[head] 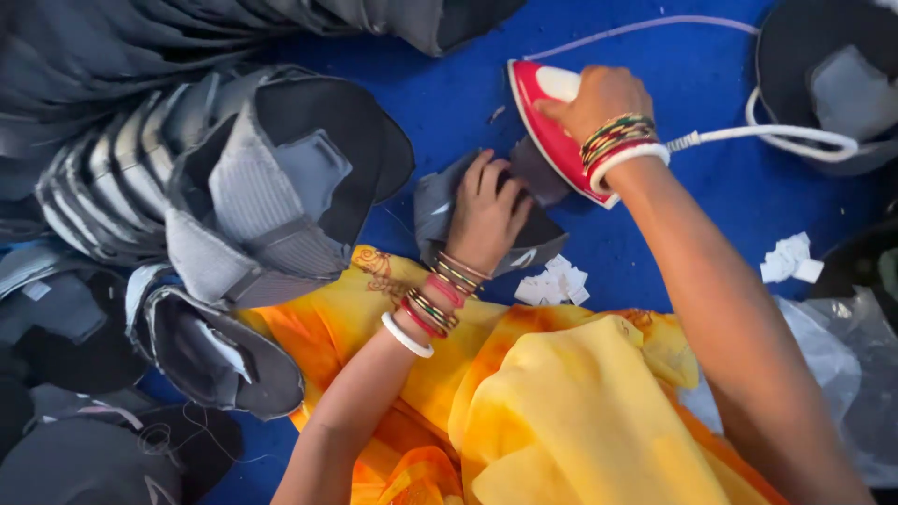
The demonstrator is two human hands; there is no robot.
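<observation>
Right hand: the right hand (599, 98) reaches forward from the lower right, forearm stretched diagonally, bangles at the wrist; its fingers are closed round the handle of the iron (552, 131).
Left hand: the left hand (486, 215) lies palm down, wrist bent and ringed with bangles; its fingers are spread flat, pressing the grey fabric piece (440, 201) onto the blue surface (449, 103), gripping nothing.
Iron: red and white, just right of the left hand's fingertips, its soleplate on the fabric's upper right edge. The long axis runs from upper left to lower right; the tip end cannot be told.
Cord: a white cord (776, 136) leaves the iron beside the right wrist and loops rightward.
Labels: small white rectangular tags (554, 283) lie heaped just below the fabric; a second small heap (790, 259) lies well apart, at right.
Stack: grey and black cap pieces (234, 187) stand fanned in a curved row at left.
Garment: yellow-orange cloth (561, 402) covers the lap.
</observation>
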